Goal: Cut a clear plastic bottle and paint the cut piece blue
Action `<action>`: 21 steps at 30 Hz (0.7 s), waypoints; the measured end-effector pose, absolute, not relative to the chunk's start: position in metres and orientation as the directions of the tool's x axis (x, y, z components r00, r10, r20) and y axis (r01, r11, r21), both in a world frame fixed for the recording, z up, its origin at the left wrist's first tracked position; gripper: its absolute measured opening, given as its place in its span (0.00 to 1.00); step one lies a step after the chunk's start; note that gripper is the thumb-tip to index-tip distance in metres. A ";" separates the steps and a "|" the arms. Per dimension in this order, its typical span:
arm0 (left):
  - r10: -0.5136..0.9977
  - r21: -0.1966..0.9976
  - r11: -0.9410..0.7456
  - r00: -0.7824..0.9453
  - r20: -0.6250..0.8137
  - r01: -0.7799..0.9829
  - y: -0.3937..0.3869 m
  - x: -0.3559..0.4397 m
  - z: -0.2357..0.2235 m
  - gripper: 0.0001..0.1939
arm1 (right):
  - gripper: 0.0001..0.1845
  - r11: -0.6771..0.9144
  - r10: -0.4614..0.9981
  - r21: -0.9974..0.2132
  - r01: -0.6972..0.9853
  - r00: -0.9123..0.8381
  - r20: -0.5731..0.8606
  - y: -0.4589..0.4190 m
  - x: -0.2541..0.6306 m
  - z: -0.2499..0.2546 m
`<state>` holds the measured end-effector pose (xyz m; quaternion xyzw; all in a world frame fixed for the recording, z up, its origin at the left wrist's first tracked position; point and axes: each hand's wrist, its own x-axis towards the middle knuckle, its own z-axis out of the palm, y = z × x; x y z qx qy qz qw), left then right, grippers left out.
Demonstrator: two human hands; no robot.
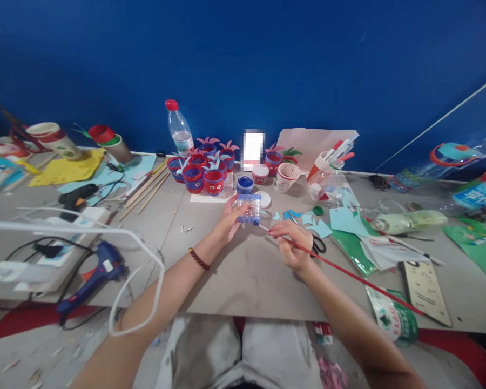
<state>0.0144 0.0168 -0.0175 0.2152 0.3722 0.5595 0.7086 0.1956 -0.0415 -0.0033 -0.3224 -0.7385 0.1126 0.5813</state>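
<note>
My left hand (229,220) holds a clear ridged plastic piece (249,209), which looks like a cut section of bottle, with blue paint along its edges. In my right hand (294,243) is a long red-handled paintbrush (348,278). The brush tip meets the lower, blue-painted edge of the plastic piece. Just behind stands an open jar of blue paint (245,185), with a white lid (263,199) lying beside it. Black-handled scissors (319,246) lie by my right hand, partly hidden.
Several painted cups with paper leaves (194,179) stand at the back, near a bottle (180,129). A paper cup (287,177) is right of the paint. Blue paper scraps (319,227) lie to the right; a glue gun (97,273) and white cable (146,248) lie left.
</note>
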 end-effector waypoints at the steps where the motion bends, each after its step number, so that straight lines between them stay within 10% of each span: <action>1: 0.954 0.722 0.280 0.096 -0.286 -0.632 0.016 0.015 -0.017 0.33 | 0.11 0.772 0.603 -0.533 0.346 -0.132 0.787 -0.042 0.194 -0.003; 21: 0.958 0.708 0.281 0.146 -0.246 -0.648 0.020 0.012 -0.022 0.28 | 0.12 0.664 0.643 -0.536 0.522 -0.032 0.765 -0.040 0.193 -0.003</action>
